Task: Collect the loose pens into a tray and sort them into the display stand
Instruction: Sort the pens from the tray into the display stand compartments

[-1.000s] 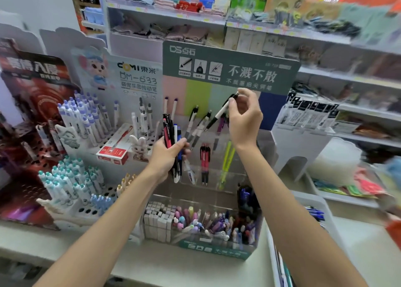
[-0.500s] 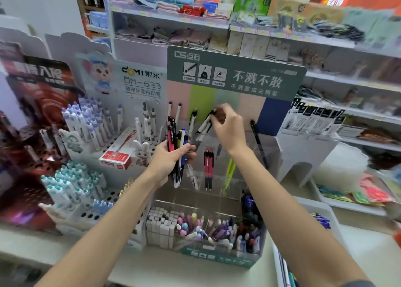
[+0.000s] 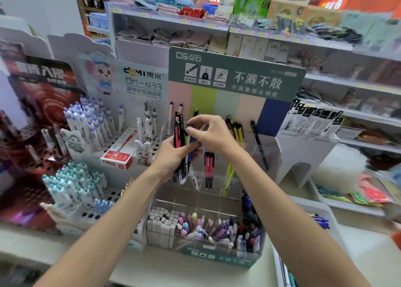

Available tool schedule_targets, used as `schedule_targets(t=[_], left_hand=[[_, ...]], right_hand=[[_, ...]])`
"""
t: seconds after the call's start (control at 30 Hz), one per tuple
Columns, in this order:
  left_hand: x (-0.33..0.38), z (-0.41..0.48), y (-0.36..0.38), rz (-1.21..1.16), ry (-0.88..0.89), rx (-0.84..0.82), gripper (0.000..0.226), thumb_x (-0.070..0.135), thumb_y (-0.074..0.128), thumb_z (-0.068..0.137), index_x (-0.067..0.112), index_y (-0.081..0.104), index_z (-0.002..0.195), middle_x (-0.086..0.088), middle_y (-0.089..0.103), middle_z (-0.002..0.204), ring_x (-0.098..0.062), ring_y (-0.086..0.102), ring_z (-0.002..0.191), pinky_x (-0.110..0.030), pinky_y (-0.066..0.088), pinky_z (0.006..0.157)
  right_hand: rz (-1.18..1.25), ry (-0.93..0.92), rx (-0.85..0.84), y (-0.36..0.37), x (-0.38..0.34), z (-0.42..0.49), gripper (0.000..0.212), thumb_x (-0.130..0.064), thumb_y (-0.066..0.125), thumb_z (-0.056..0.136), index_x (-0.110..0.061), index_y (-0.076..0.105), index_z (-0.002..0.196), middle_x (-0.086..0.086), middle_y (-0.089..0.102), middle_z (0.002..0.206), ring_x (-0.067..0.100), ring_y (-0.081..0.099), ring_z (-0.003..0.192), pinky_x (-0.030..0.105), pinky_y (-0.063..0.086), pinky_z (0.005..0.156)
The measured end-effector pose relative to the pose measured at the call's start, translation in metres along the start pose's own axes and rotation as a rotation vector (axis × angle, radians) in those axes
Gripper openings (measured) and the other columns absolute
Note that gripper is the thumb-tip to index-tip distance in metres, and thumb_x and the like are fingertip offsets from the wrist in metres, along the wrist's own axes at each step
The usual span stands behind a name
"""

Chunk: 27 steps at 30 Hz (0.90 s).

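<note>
2 hands raised, left hand clenching pen bundle, right hand pinching one pen

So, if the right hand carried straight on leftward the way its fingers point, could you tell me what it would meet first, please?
Most likely the bunch of pens held upright in the left hand: the right hand already has its fingertips at a blue-topped pen there. Depth is hard to judge, but they look touching.

Left hand grips a pen bundle; right hand pinches one.
</note>
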State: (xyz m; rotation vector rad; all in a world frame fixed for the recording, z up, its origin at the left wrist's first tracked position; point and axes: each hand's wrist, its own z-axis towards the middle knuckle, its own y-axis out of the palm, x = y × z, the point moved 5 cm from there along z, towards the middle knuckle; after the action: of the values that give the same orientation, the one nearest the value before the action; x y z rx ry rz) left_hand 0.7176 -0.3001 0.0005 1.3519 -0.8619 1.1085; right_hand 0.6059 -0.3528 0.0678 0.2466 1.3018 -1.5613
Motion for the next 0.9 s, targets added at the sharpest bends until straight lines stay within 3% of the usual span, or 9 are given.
schedule_targets(t=[0.23,0.37,0.57,0.67,0.77,0.9], left_hand=[[0.015,0.003,-0.008,0.058,0.027,-0.018,0.007,0.002,0.065,0.091,0.004,0.067,0.097,-0.009,0.075,0.079,-0.017,0.072,0.071,-0.027,0.060,0.067],[0.018,0.003,-0.020,0.017,0.000,0.014,0.019,0.008,0.063,0.093,-0.002,0.063,0.109,-0.014,0.074,0.090,-0.022,0.072,0.078,-0.030,0.060,0.068],[0.031,0.006,-0.047,-0.003,0.051,0.168,0.014,0.012,0.063,0.094,0.001,0.065,0.103,-0.007,0.075,0.080,-0.016,0.073,0.070,-0.025,0.057,0.064],[0.035,0.003,-0.054,-0.063,0.066,0.178,0.008,0.005,0.059,0.096,0.002,0.067,0.096,-0.010,0.076,0.084,-0.019,0.074,0.077,-0.028,0.062,0.072],[0.038,0.001,-0.059,-0.069,0.092,0.204,0.011,0.002,0.057,0.096,-0.002,0.065,0.104,-0.013,0.075,0.093,-0.022,0.075,0.080,-0.029,0.062,0.073],[0.036,0.003,-0.063,-0.071,0.083,0.210,0.017,0.003,0.057,0.097,-0.002,0.065,0.110,-0.016,0.075,0.101,-0.023,0.075,0.085,-0.032,0.062,0.077]], right_hand=[[0.173,0.063,0.145,-0.006,0.002,0.020,0.004,-0.013,0.074,0.086,-0.017,0.075,0.086,-0.003,0.073,0.078,0.004,0.065,0.071,0.022,0.055,0.072],[0.236,0.088,0.278,-0.006,-0.004,0.031,0.004,-0.012,0.073,0.086,-0.012,0.074,0.090,-0.001,0.071,0.080,0.009,0.065,0.073,0.023,0.055,0.069],[0.404,0.143,0.533,-0.014,-0.001,0.042,0.005,-0.012,0.066,0.091,-0.010,0.071,0.093,0.002,0.070,0.080,0.015,0.067,0.073,0.039,0.060,0.076],[0.456,0.190,0.703,-0.028,0.009,0.042,0.012,-0.015,0.064,0.094,-0.008,0.069,0.101,0.002,0.069,0.090,0.016,0.067,0.085,0.036,0.058,0.083],[0.311,0.041,0.822,-0.037,-0.001,0.038,0.017,-0.015,0.063,0.094,-0.005,0.069,0.106,0.000,0.069,0.095,0.010,0.064,0.087,0.024,0.055,0.083],[0.007,-0.211,0.701,-0.018,-0.019,0.044,0.020,-0.009,0.065,0.092,-0.002,0.069,0.110,0.010,0.072,0.103,0.017,0.067,0.092,0.027,0.055,0.086]])
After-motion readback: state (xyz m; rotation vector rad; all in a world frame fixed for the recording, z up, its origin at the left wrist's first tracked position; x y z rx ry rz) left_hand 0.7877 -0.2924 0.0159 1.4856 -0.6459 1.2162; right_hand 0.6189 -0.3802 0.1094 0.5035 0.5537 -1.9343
